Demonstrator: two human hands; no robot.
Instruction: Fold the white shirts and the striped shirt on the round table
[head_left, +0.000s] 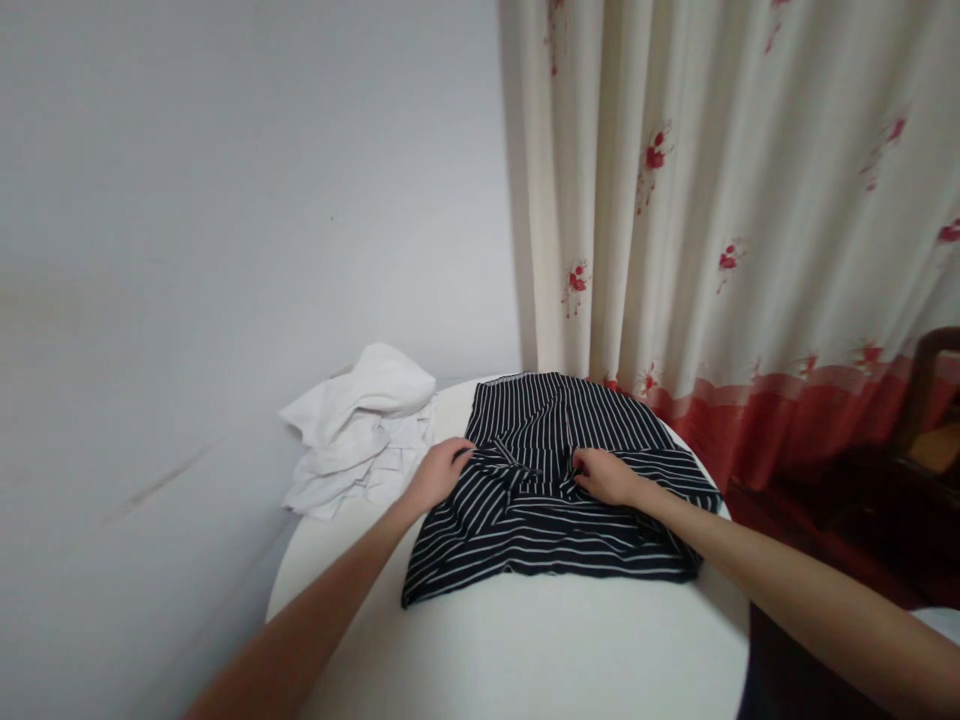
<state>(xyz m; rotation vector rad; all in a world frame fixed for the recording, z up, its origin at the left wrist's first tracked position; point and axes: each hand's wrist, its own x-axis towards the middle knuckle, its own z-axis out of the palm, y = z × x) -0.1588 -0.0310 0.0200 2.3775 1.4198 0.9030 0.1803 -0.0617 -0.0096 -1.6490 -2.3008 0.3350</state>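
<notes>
A black garment with thin white stripes (555,520) lies spread over the far half of a round white table (525,650). My left hand (439,473) rests at the garment's left edge, fingers curled and pinching a fold of the fabric. My right hand (606,476) sits near the garment's middle, fingers closed on a bunched fold. Between the two hands a narrow striped strip of cloth (510,458) lies crosswise on the garment.
A crumpled white cloth (360,430) lies heaped at the table's far left edge against a plain grey wall. A cream curtain with red flowers and a red hem (712,250) hangs behind the table. A dark wooden chair (930,400) stands at the right.
</notes>
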